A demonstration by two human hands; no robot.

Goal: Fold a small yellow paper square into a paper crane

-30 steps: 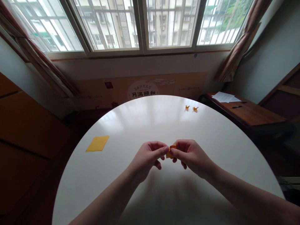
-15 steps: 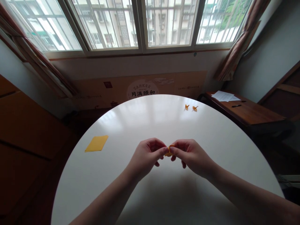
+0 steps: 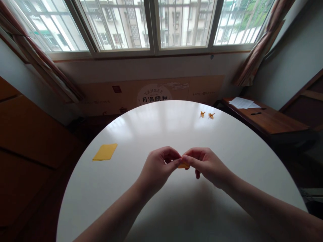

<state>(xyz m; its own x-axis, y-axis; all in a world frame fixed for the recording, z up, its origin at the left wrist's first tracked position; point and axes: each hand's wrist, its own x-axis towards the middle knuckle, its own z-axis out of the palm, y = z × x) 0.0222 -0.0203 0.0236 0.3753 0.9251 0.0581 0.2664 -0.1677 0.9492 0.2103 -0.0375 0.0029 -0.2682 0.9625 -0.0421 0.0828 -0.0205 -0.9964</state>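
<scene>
Both hands meet over the middle of the round white table. On my feed the left hand and the right hand come together fingertip to fingertip. Each pinches one end of a small orange folded paper between thumb and forefinger, while the other fingers curl in under the palms. The paper sits between the two hands, mostly hidden by the fingertips. It is held low over the tabletop, and I cannot tell whether it touches the surface.

To the left, well apart from the hands, a yellow sheet lies flat near the table's left edge. At the far right of the table stand two small orange folded figures, just beside each other. Beyond the table on the right I see a brown side desk with white papers and a dark pen on it. Far behind, a printed cardboard panel stands against the wall under the barred window.
</scene>
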